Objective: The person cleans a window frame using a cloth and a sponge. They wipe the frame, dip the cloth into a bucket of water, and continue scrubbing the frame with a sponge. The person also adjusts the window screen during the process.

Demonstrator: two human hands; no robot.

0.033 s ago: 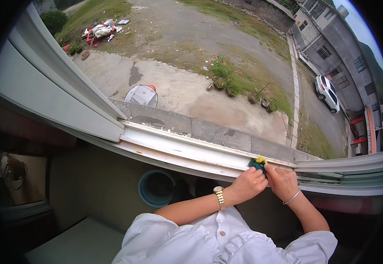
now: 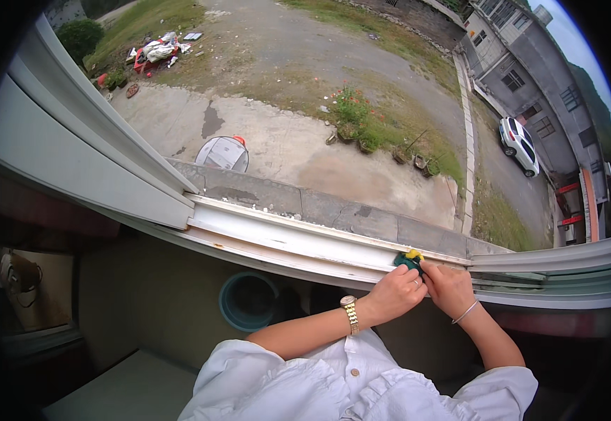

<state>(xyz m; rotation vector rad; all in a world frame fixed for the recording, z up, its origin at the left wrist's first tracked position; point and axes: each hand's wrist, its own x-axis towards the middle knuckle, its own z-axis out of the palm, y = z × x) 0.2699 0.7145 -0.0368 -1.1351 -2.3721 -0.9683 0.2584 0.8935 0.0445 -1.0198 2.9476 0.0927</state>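
Observation:
A scouring sponge [image 2: 409,259], dark green with yellow, is pressed to the white window track [image 2: 298,237] near its right end. My left hand [image 2: 398,289], a gold watch [image 2: 351,314] on its wrist, has its fingers bent and closed on the green part. Close beside it my right hand [image 2: 448,288], with a silver bracelet [image 2: 465,312] at the wrist, pinches the sponge from the right. The fingertips partly cover the sponge. Rust-brown stains mark the track's inner ledge further left.
Below the sill stands a blue bucket [image 2: 249,300]. A white sliding sash [image 2: 81,154] fills the left side, and glass panes [image 2: 565,281] the right. Outside lie a grey ledge [image 2: 347,215] with white crumbs, potted plants [image 2: 353,119] and a white car [image 2: 519,146].
The view has shifted very slightly, and both hands stay at the same spot. The sponge sits marginally differently under the fingers, with its yellow part a little more spread out.

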